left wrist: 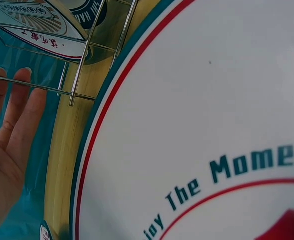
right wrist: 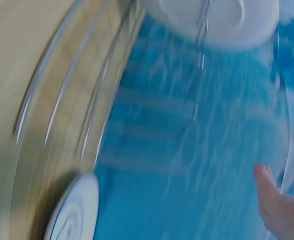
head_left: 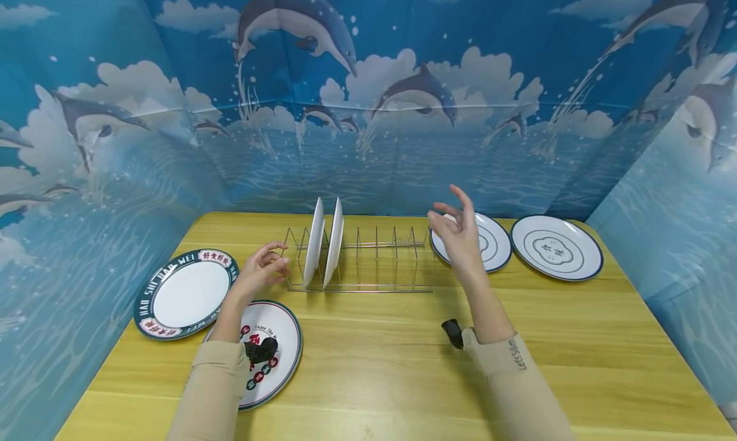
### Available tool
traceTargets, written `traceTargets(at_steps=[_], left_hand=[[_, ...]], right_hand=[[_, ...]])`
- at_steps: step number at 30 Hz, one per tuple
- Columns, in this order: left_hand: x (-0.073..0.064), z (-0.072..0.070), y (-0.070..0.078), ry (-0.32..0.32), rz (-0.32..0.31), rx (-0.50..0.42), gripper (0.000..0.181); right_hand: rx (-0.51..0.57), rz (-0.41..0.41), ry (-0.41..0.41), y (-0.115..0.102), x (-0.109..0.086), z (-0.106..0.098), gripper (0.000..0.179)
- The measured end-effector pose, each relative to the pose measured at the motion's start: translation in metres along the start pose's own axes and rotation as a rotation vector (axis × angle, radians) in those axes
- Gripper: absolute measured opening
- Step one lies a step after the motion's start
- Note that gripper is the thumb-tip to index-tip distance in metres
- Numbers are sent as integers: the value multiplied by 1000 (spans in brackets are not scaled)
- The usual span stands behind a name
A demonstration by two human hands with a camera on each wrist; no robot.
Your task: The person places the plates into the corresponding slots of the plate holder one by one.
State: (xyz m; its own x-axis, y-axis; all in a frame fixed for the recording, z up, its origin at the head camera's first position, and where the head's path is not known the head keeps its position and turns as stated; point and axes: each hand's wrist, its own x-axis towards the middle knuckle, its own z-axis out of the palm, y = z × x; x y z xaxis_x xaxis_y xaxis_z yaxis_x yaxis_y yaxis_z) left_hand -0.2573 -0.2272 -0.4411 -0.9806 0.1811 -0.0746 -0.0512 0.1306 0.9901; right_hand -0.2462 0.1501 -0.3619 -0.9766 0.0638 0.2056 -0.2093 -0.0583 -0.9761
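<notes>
A metal wire dish rack [head_left: 377, 244] stands near the back of the table with two white plates [head_left: 314, 244] upright in its left slots. My left hand [head_left: 261, 271] is at the rack's left end. In the left wrist view its fairly straight fingers [left wrist: 21, 102] meet a rack wire [left wrist: 22, 84]; whether they press on it I cannot tell. My right hand [head_left: 459, 239] is raised beyond the rack's right end with fingers apart and nothing held. Behind it lies a blue-rimmed white plate [head_left: 494, 246], partly hidden. The right wrist view is blurred and shows just part of that hand [right wrist: 282, 210].
Another blue-rimmed plate [head_left: 581, 249] lies at the back right. At left are a green-rimmed plate with lettering [head_left: 192, 294] and a plate with red and green print [head_left: 285, 326], partly under my left forearm. A dolphin-print cloth [head_left: 391, 159] hangs behind the table [head_left: 374, 364].
</notes>
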Motion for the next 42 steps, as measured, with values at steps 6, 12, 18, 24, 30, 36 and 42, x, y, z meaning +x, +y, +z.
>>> traceTargets(at_steps=[6, 12, 18, 24, 30, 36, 42], left_hand=[[2, 1, 0, 1, 0, 2, 49], [1, 1, 0, 1, -4, 1, 51], [-1, 0, 1, 0, -7, -3, 48], [0, 0, 1, 11, -7, 4, 48], [1, -1, 0, 2, -1, 3, 50], [0, 1, 4, -2, -16, -15, 44], [-7, 6, 18, -2, -27, -10, 36]], right_hand=[[134, 23, 232, -4, 4, -53, 67], [217, 40, 468, 4, 5, -102, 65], [309, 108, 711, 15, 3, -153, 65], [362, 200, 880, 23, -7, -191, 64], [380, 301, 967, 41, -17, -223, 67], [317, 427, 936, 59, -25, -245, 73], [299, 502, 875, 67, -27, -253, 81]])
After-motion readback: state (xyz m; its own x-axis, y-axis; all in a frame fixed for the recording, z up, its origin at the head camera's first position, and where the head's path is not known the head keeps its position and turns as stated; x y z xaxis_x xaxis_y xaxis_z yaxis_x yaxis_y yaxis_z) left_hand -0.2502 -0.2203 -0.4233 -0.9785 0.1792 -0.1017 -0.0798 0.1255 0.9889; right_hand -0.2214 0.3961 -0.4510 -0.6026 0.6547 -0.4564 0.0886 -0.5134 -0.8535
